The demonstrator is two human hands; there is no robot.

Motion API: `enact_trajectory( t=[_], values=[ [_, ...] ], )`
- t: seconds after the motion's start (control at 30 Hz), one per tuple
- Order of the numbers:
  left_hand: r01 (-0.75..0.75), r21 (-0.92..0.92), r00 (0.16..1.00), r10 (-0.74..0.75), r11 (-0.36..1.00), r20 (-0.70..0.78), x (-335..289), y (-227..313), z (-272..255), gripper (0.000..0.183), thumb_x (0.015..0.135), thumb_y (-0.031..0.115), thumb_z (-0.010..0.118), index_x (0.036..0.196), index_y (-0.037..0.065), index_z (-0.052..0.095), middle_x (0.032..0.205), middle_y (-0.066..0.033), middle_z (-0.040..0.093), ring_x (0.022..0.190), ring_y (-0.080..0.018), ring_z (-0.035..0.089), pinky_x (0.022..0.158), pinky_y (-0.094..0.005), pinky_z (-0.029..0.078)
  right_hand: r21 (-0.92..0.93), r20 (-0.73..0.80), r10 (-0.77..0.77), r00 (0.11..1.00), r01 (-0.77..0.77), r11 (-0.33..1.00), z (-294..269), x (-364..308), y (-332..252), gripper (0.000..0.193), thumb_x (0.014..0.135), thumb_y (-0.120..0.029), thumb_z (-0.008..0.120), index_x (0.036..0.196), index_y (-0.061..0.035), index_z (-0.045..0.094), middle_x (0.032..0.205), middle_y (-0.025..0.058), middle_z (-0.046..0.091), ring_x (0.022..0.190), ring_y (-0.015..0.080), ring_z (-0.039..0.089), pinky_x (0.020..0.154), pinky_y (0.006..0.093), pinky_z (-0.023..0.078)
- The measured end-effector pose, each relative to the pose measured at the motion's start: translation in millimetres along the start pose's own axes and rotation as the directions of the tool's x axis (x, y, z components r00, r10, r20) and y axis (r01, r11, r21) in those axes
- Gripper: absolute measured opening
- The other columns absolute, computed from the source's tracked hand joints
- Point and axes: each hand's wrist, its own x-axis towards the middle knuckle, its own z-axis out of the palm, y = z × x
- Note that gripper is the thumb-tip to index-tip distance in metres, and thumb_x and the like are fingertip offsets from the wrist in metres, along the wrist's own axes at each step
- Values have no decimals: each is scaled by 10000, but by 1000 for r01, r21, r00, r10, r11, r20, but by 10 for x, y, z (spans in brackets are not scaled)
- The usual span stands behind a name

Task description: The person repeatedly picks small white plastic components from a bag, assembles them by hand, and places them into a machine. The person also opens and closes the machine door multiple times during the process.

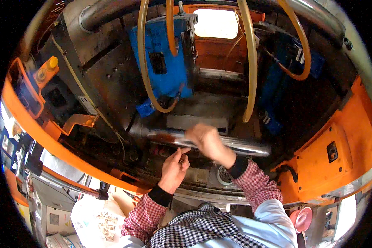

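Note:
My left hand (174,170) is just below a shiny chrome bar (246,146) that crosses the machine. Its thumb and fingers are pinched together near the bar; whatever they hold, if anything, is too small to name. Over the bar is my right hand (207,140), bent at the wrist and smeared by motion, so its fingers cannot be made out. A white tub (225,175) of small dark grey pieces stands below the bar, beside my right cuff. Behind the bar lies a flat grey metal plate (198,122).
Tan hoses (252,62) hang in front of a blue block (165,62) inside the machine. Orange guards (324,157) flank the opening. A white bag (97,215) of pale pieces sits at lower left, a pink container (301,219) at lower right.

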Motion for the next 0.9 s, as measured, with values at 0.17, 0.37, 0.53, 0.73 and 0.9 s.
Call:
enact_trajectory(
  t=[0.17, 0.37, 0.53, 0.73, 0.9],
  values=[
    [-64, 216, 998, 56, 974, 43, -180, -122, -116, 304, 871, 38, 510, 1157, -63, 527, 1119, -128, 566, 954, -189, 537, 815, -261, 435, 116, -613, 358, 704, -368, 923, 168, 903, 1352, 89, 795, -65, 621, 838, -5, 671, 853, 166, 641, 783, 317, 617, 683, 358, 485],
    [57, 274, 969, 12, 960, -245, -517, -14, 68, 278, 943, 106, 439, 1179, -23, 510, 1062, -103, 584, 840, -141, 525, 741, -250, 439, 73, -653, 431, 622, -514, 854, 515, 1567, 2314, 167, 805, -119, 631, 895, 16, 672, 884, 171, 649, 818, 312, 624, 733, 366, 473],
    [50, 239, 971, 9, 970, -241, -528, -26, -96, 276, 955, 118, 428, 1181, -23, 499, 1008, -104, 597, 756, -119, 501, 687, -240, 433, 271, -652, 514, 557, -463, 844, 655, 1652, 2587, 152, 781, -118, 640, 864, 7, 663, 895, 220, 615, 843, 383, 574, 750, 437, 443],
    [47, 213, 964, 11, 976, -264, -491, -49, -167, 274, 957, 126, 429, 1175, -23, 503, 1009, -117, 598, 731, -118, 502, 670, -233, 433, 132, -621, 453, 640, -484, 865, 631, 1683, 2439, 171, 787, -150, 632, 867, -4, 670, 861, 177, 622, 840, 368, 566, 754, 437, 441],
    [56, 208, 933, 22, 977, -359, -497, -20, -86, 259, 969, 215, 420, 1048, 2, 544, 890, -81, 595, 665, -94, 474, 589, -218, 396, -51, -567, 372, 735, -483, 874, 654, 1666, 2361, 264, 734, -32, 578, 988, 8, 641, 1002, 207, 586, 959, 368, 516, 860, 431, 410]
  ],
)
